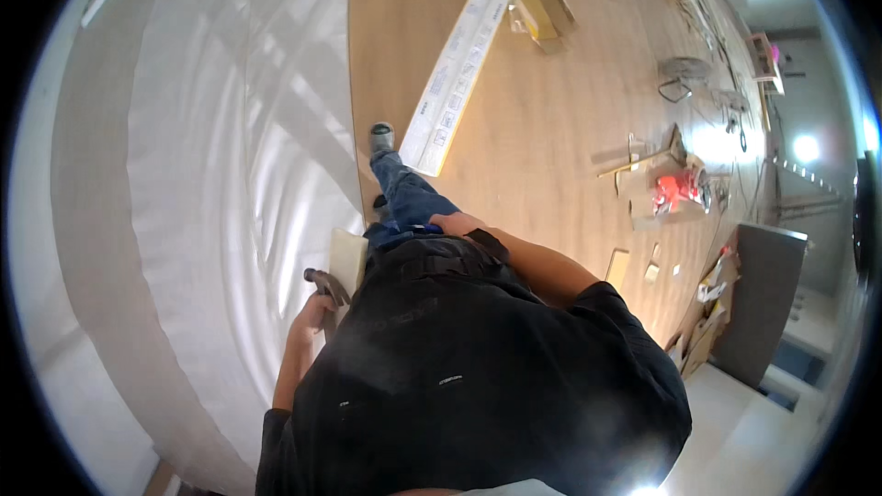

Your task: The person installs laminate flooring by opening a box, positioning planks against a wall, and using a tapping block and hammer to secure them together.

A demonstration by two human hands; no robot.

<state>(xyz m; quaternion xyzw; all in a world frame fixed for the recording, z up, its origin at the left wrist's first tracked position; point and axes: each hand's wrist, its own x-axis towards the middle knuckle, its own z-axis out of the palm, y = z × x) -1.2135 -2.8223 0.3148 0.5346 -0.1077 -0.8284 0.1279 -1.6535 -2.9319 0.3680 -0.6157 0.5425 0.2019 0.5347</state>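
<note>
Left hand [317,309] is curled around a hammer [328,285], held over the white sheet [202,174] near its right edge, head uppermost, face leftward, long axis running roughly up-down; something blue [425,229] is gripped by the right hand [457,224].

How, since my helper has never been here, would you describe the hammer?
Start at the white sheeting spread along the picture's left. Near its right edge, the left hand grips the hammer. Its dark, curved claw head sets it apart from the pale slab beside it.
</note>
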